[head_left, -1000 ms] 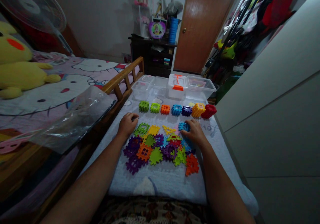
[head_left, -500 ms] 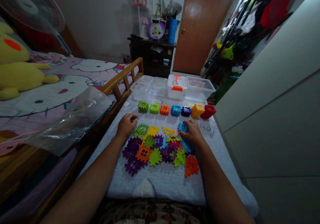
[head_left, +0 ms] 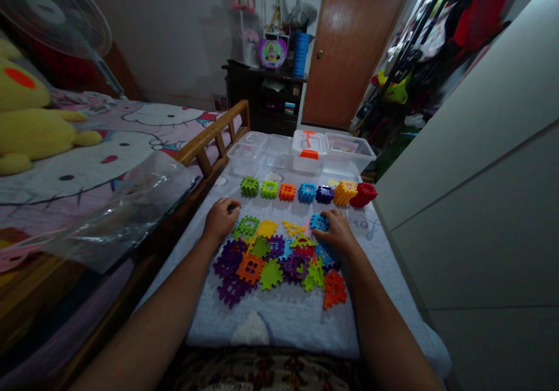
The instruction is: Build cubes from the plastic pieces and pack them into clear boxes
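So the light blue interlocking tile [head_left: 319, 222] sits at the right edge of the loose pile, gripped between the right hand's [head_left: 339, 232] thumb and fingers. Left hand [head_left: 222, 219] is loosely curled beside the green tile [head_left: 247, 226]; can't tell if it's holding anything. Printed letters by the right hand look like "OVE", partly readable, on the pale blue cloth [head_left: 279, 321].

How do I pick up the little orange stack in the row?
Come from above and pinch its near and far sides. The orange stack has a lime stack and a blue stack close beside it, but more room in front and behind.
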### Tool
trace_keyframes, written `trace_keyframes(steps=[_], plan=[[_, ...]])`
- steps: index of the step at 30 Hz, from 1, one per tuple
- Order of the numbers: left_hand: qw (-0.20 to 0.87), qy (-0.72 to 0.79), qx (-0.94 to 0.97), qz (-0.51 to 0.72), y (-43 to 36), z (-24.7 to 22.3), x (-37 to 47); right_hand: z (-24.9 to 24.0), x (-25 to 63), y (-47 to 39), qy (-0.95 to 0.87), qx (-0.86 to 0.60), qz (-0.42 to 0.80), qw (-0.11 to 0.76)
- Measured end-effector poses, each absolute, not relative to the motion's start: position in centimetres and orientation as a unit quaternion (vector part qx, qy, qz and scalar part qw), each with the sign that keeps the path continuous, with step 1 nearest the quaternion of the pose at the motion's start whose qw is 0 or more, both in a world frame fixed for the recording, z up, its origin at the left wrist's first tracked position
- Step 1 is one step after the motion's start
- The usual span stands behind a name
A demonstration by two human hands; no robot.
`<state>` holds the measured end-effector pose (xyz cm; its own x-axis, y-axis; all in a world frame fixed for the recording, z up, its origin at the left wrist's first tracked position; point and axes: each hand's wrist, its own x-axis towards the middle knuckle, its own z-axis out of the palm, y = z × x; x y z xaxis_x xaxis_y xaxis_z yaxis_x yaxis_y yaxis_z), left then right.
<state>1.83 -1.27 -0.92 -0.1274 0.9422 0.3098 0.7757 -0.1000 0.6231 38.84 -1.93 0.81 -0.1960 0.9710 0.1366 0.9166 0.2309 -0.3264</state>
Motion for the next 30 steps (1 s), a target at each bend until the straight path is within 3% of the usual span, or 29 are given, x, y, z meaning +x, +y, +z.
trace_keyframes(steps=[22, 30], plan=[[0.119, 0.662, 0.649, 0.356, -1.2, -1.1, 1.8, 2.3, 38.6, -1.5, -0.788, -0.604, 0.076, 0.088], [0.125, 0.663, 0.646, 0.359, -1.2, -0.9, 1.8, 4.0, 38.2, 0.1, -0.807, -0.569, 0.047, 0.152]])
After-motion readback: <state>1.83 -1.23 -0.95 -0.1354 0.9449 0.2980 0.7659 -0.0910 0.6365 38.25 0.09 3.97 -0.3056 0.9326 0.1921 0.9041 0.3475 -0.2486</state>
